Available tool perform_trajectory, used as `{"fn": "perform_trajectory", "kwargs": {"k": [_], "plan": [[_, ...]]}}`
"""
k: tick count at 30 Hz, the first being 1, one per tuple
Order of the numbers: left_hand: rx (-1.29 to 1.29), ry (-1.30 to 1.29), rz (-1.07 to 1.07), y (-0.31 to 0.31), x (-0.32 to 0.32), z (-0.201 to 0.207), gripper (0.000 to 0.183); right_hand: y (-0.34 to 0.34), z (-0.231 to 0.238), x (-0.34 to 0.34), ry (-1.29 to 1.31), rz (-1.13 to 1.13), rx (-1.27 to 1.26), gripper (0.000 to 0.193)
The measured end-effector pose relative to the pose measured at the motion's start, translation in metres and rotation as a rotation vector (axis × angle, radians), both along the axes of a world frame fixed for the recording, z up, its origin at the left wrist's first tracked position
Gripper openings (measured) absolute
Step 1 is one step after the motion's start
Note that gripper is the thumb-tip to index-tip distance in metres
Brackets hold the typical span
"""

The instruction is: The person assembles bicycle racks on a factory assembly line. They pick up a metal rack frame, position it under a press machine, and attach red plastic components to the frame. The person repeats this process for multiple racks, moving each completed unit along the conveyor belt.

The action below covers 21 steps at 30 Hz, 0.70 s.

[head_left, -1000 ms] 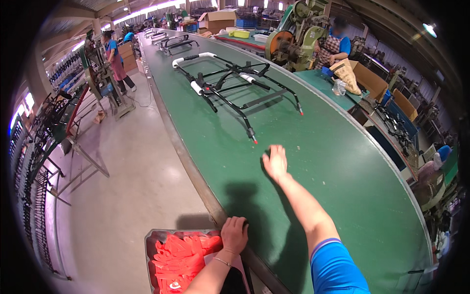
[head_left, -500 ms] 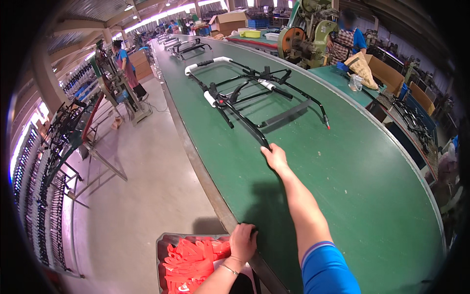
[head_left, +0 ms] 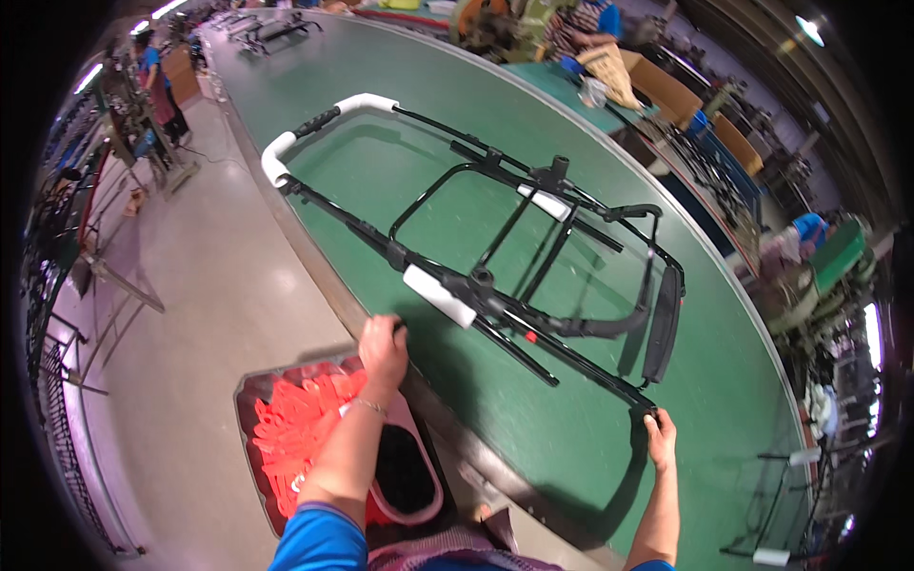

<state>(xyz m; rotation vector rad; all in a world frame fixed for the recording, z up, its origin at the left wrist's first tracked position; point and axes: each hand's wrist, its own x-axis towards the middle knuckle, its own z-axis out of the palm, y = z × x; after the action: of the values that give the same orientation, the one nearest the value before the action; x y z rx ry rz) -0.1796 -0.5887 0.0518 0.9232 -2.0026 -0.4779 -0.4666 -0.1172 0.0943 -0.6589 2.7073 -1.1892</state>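
A black tubular frame, seemingly a stroller frame (head_left: 440, 262), lies on the green conveyor belt (head_left: 400, 76). White wrapping covers its curved handle and parts of its side tubes. My right hand (head_left: 663, 438) is closed around the end of its near tube. At the belt's left edge, my left hand (head_left: 383, 352) is closed, with a small dark bit showing by the fingers that I cannot make out. Below that hand sits a black tray (head_left: 249, 404) of red straps or strips (head_left: 295, 428). Beside them is a pink-rimmed container (head_left: 435, 500) with black contents.
More frames (head_left: 271, 33) lie far up the belt, and another frame (head_left: 785, 504) is at the lower right. A side table (head_left: 543, 81) beyond the belt bears a tan sack (head_left: 609, 71) and a cardboard box (head_left: 666, 90). Co-workers sit or stand farther off.
My right hand has drawn the frame nearer and to the right, and the frame has turned on the belt. My left hand remains by the belt edge, still closed. The view has swung right.
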Motion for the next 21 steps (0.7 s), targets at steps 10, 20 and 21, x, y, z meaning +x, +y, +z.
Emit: {"fn": "perform_trajectory", "kwargs": {"k": [10, 20, 21], "plan": [[0.600, 0.410, -0.072, 0.074, 0.057, -0.020, 0.020, -0.175, 0.072, 0.206, 0.469, 0.642, -0.018, 0.052], [1.206, 0.603, -0.086, 0.124, 0.127, 0.002, 0.024, -0.278, 0.042, 0.144, 0.878, 0.616, 0.775, 0.014], [1.203, 0.620, -0.099, 0.118, 0.130, 0.005, 0.024, -0.275, 0.048, 0.140, 0.862, 0.633, 0.776, 0.014]]}}
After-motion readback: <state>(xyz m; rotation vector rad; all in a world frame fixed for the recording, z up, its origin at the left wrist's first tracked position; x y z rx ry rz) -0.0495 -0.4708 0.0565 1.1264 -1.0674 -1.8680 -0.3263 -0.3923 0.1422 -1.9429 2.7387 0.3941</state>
